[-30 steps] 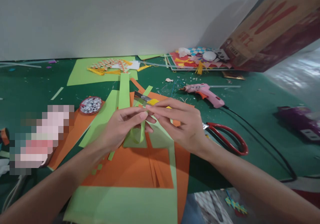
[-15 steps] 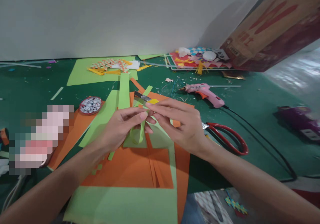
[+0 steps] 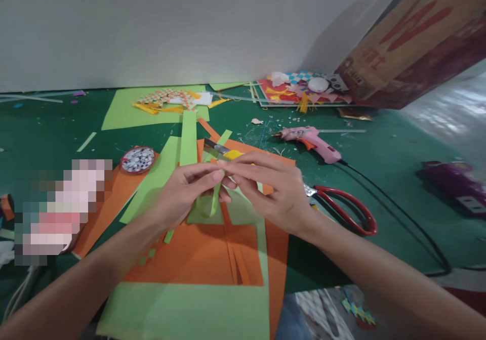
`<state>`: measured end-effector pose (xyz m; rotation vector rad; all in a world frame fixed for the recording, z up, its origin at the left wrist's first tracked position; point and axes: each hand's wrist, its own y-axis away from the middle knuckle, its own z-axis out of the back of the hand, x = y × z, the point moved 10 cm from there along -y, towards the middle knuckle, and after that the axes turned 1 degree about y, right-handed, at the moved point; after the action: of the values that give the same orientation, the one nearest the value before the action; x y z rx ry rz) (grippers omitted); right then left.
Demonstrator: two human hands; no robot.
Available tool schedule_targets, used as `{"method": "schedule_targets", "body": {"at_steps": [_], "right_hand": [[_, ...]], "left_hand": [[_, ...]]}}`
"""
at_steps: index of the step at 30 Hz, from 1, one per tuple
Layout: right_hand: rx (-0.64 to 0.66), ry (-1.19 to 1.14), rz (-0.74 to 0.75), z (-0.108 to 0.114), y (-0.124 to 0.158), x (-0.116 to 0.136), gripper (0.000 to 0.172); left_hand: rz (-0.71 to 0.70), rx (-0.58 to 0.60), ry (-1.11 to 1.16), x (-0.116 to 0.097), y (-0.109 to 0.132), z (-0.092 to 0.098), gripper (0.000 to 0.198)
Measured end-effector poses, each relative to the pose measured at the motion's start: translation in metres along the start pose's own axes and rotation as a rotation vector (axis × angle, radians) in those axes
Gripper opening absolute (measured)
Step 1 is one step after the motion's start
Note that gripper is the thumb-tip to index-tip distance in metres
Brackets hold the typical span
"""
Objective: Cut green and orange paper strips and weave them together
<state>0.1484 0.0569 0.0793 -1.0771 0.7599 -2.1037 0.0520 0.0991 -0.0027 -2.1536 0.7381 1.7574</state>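
Note:
My left hand [image 3: 186, 190] and my right hand [image 3: 271, 188] meet fingertip to fingertip above the mat, both pinched on a light green paper strip [image 3: 209, 204] that curls into a loop below them. Under the hands lie an orange paper sheet [image 3: 197, 254] and a light green sheet [image 3: 190, 312]. A yellow utility knife [image 3: 224, 150] rests just beyond my fingers. Red-handled scissors [image 3: 347, 208] lie to the right of my right wrist.
A pink glue gun [image 3: 313, 140] with a black cord lies further right on the green mat [image 3: 379, 158]. A round tin of googly eyes [image 3: 137, 159] sits at left. Woven paper crafts [image 3: 167, 99] and a cardboard box [image 3: 413, 41] stand along the wall.
The hands stay almost in place. My right fingers have shifted slightly left along the strip, and the loop has tightened a little.

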Motion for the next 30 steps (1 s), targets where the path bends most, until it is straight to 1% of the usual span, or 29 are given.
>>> {"method": "schedule_targets", "body": {"at_steps": [2, 5, 8, 12, 16, 20, 26, 28, 30], "right_hand": [[0.009, -0.009, -0.023, -0.001, 0.0, -0.002, 0.036], [0.012, -0.033, -0.106, -0.001, 0.0, -0.009, 0.033], [0.012, -0.056, -0.166, 0.0, 0.001, -0.015, 0.026], [0.026, -0.094, -0.174, -0.002, 0.001, -0.018, 0.012], [0.06, -0.149, -0.178, -0.003, -0.001, -0.017, 0.006], [0.096, -0.192, -0.224, -0.005, -0.002, -0.02, 0.006], [0.132, -0.243, -0.289, -0.009, -0.001, -0.026, 0.008], [0.146, -0.255, -0.315, -0.011, 0.0, -0.028, 0.009], [0.16, -0.261, -0.352, -0.012, 0.001, -0.031, 0.01]], "left_hand": [[0.006, -0.005, -0.012, 0.001, 0.0, 0.001, 0.023], [0.003, -0.006, -0.038, 0.001, 0.0, 0.001, 0.027], [-0.022, 0.017, -0.099, -0.001, 0.001, -0.001, 0.024], [-0.047, 0.038, -0.209, -0.004, 0.002, -0.005, 0.019], [-0.04, 0.042, -0.251, -0.005, 0.003, -0.008, 0.017], [-0.049, 0.061, -0.247, -0.006, 0.003, -0.01, 0.017], [-0.02, 0.097, -0.291, -0.002, 0.003, -0.01, 0.022], [-0.029, 0.091, -0.348, -0.005, 0.004, -0.012, 0.025], [-0.087, 0.04, -0.499, -0.013, 0.005, -0.012, 0.027]]}}
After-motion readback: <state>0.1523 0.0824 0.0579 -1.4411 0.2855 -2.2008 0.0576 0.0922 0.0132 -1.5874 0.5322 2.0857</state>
